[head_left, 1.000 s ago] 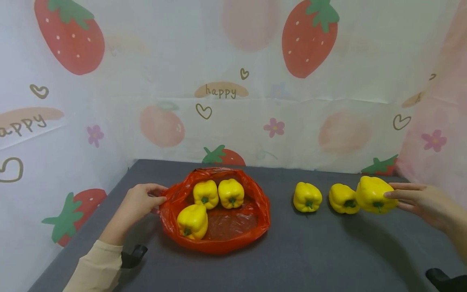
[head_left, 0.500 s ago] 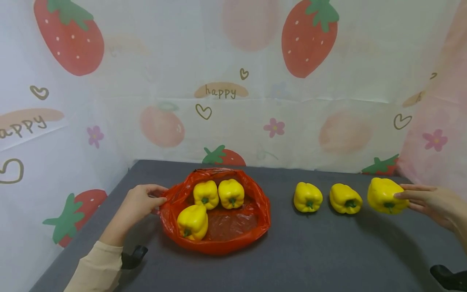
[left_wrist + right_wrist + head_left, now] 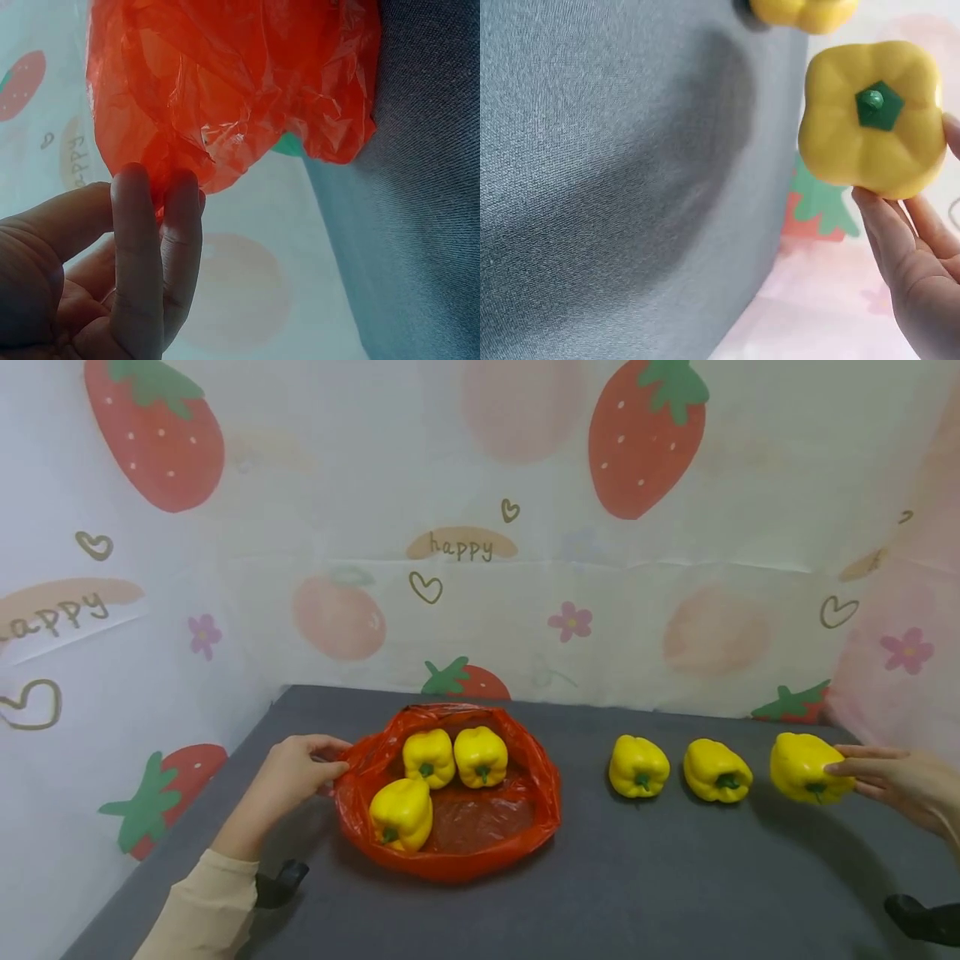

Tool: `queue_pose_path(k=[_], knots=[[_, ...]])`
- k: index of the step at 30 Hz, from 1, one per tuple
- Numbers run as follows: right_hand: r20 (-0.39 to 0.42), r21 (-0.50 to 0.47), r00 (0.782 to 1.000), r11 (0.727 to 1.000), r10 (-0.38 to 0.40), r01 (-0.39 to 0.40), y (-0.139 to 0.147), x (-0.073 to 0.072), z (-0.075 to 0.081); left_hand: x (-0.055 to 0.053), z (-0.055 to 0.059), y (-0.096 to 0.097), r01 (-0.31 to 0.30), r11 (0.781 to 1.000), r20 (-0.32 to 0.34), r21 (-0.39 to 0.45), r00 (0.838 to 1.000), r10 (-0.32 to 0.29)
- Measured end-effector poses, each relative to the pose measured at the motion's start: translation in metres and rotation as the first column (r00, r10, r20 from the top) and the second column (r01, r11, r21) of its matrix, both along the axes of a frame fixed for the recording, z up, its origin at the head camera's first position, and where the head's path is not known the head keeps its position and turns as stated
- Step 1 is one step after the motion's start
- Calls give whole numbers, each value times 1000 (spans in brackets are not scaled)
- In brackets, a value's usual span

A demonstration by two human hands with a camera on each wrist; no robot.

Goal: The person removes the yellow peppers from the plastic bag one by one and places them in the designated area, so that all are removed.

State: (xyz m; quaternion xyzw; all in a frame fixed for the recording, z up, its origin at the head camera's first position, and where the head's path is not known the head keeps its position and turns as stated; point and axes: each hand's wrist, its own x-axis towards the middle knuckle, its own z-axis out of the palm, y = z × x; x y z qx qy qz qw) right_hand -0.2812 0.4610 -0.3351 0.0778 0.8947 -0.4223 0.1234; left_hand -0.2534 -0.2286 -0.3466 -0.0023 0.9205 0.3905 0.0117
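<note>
My left hand (image 3: 288, 781) pinches the left rim of a red plastic bag (image 3: 480, 864), also seen in the left wrist view as thin crinkled red film (image 3: 225, 82) between thumb and fingertips. Inside the open bag lie three yellow bell peppers, two at the back and one yellow bell pepper (image 3: 402, 814) at the front left. At the far right, my right hand (image 3: 911, 785) holds another yellow bell pepper (image 3: 806, 767) by its right side. The right wrist view shows this bell pepper (image 3: 840, 142) with its green stem toward the camera, raised off the table.
Two more yellow bell peppers stand on the dark grey table (image 3: 570, 910) between bag and right hand: one bell pepper (image 3: 637, 764) nearer the bag, another bell pepper (image 3: 712, 768) beside the held one. A strawberry-print cloth (image 3: 480, 460) borders the back and sides.
The right hand has carried its bell pepper rightward and slightly down, away from the neighbouring one, leaving a gap. The left hand keeps its hold on the bag. The head view has shifted slightly.
</note>
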Motion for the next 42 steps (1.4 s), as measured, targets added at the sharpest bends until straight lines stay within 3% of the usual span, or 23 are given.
queue_pose_path(k=[12,25,42], knots=[[12,57,1000,998,19,-19,16,-11,-9,-4,-2,2,5,1000,-1,-9,1000,-5],[52,-35,998,999,22,-20,14,-20,-21,0,-3,-2,12,1000,6,-15,1000,-12],[57,-88,998,996,-26,31,14,-18,-31,0,-3,0,14,1000,15,3,1000,-14]])
